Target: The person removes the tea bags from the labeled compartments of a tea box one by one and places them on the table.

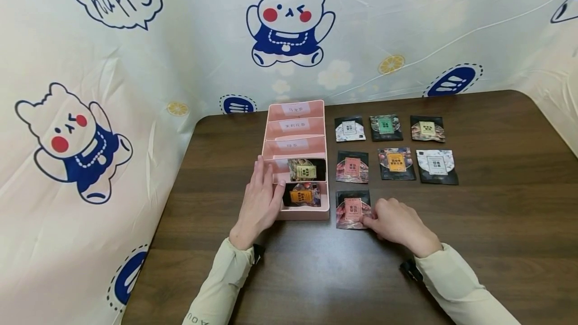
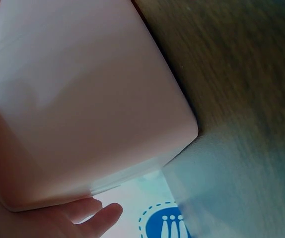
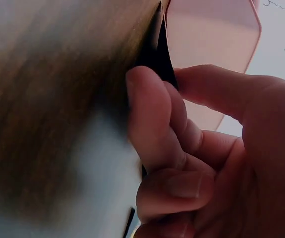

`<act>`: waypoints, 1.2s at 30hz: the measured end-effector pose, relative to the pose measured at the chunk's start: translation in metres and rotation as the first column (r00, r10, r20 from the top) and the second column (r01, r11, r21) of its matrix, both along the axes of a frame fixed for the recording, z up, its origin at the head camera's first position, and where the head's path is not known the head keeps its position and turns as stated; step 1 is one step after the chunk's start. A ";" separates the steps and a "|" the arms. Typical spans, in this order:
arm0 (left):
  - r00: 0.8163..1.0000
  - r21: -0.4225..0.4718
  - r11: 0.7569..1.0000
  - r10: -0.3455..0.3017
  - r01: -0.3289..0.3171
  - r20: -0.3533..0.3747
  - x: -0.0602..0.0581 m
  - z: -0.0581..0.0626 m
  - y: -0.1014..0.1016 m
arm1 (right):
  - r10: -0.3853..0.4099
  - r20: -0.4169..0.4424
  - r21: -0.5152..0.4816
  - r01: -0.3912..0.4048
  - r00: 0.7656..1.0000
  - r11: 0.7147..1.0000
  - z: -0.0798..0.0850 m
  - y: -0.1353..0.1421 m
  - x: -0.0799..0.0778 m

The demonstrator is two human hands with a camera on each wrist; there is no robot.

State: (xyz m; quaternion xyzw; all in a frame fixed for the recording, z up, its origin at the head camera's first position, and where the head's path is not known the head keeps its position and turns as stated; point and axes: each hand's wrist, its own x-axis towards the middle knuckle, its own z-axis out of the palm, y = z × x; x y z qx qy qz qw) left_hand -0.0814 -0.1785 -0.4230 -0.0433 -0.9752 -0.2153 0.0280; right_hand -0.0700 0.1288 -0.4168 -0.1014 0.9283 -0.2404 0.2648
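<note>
My right hand (image 1: 401,222) pinches the lower right corner of a dark tea sachet with a pink label (image 1: 353,209). In the right wrist view the dark sachet edge (image 3: 158,59) stands between thumb and fingers. My left hand (image 1: 259,199) rests against the left side of a long pink divided box (image 1: 326,189), its fingers fairly straight and its thumb over the rim. Inside the nearest compartment lies an orange-label sachet (image 1: 302,194); a yellow-green-label sachet (image 1: 307,170) lies in the compartment behind. The left wrist view shows the box's smooth outer wall (image 2: 93,109).
Right of the box, several sachets lie in rows, including another pink-label one (image 1: 352,167), an orange one (image 1: 396,163) and a green one (image 1: 386,127). Paper labels (image 1: 295,109) mark the farther compartments. A cartoon-printed cloth (image 1: 203,64) hangs behind the wooden table (image 1: 501,204).
</note>
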 end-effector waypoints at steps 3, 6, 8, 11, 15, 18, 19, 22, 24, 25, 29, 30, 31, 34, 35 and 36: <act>1.000 0.002 1.000 -0.003 0.003 -0.001 0.000 0.000 0.000 | 0.004 -0.007 0.015 -0.004 1.000 1.000 0.001 0.002 -0.001; 1.000 0.000 1.000 -0.004 0.004 0.005 0.000 0.000 0.000 | -0.004 -0.017 0.021 0.005 1.000 1.000 0.003 0.003 -0.003; 1.000 -0.002 1.000 -0.003 0.003 0.009 0.000 0.000 0.000 | -0.012 -0.028 0.024 0.012 1.000 1.000 0.004 0.003 -0.005; 1.000 -0.005 1.000 -0.003 0.003 0.017 0.000 0.000 -0.001 | -0.021 -0.060 0.018 0.022 0.998 1.000 0.006 0.002 -0.008; 1.000 -0.005 1.000 -0.003 0.003 0.014 0.000 0.001 -0.001 | -0.029 -0.151 -0.017 0.026 0.988 1.000 0.009 -0.001 -0.011; 1.000 -0.003 1.000 -0.003 0.003 0.014 0.000 0.001 -0.001 | -0.043 -0.236 -0.070 0.027 0.971 0.997 0.014 -0.007 -0.015; 1.000 -0.003 1.000 -0.003 0.003 0.014 0.000 0.001 -0.001 | -0.048 -0.272 -0.092 0.023 0.961 0.995 0.016 -0.010 -0.016; 1.000 -0.004 1.000 -0.002 0.002 0.013 0.001 0.000 -0.001 | -0.066 -0.384 -0.162 0.003 0.921 0.987 0.023 -0.023 -0.019; 1.000 -0.002 1.000 -0.001 0.001 0.017 0.001 0.000 -0.002 | -0.075 -0.456 -0.210 -0.026 0.887 0.977 0.028 -0.034 -0.021; 1.000 0.000 1.000 0.000 0.000 0.022 0.001 0.001 -0.002 | -0.079 -0.489 -0.226 -0.039 0.869 0.973 0.030 -0.040 -0.021; 1.000 0.003 1.000 -0.001 0.001 0.023 0.000 0.000 -0.002 | -0.069 -0.537 -0.253 -0.083 0.841 0.964 0.038 -0.063 -0.020; 1.000 0.002 1.000 -0.001 0.001 0.018 0.000 0.000 -0.002 | -0.061 -0.540 -0.247 -0.089 0.839 0.965 0.039 -0.067 -0.019; 1.000 0.003 1.000 -0.002 0.002 0.014 0.000 0.000 -0.002 | -0.051 -0.546 -0.237 -0.096 0.836 0.967 0.039 -0.071 -0.018; 1.000 0.003 1.000 -0.002 0.002 0.005 0.000 -0.001 -0.002 | -0.010 -0.571 -0.197 -0.125 0.821 0.972 0.039 -0.080 -0.017; 1.000 0.003 1.000 -0.003 0.003 0.005 0.000 -0.001 -0.002 | 0.005 -0.589 -0.180 -0.137 0.808 0.974 0.039 -0.082 -0.017; 1.000 0.003 1.000 -0.002 0.002 0.004 0.000 -0.001 -0.002 | 0.018 -0.603 -0.165 -0.147 0.798 0.975 0.039 -0.084 -0.016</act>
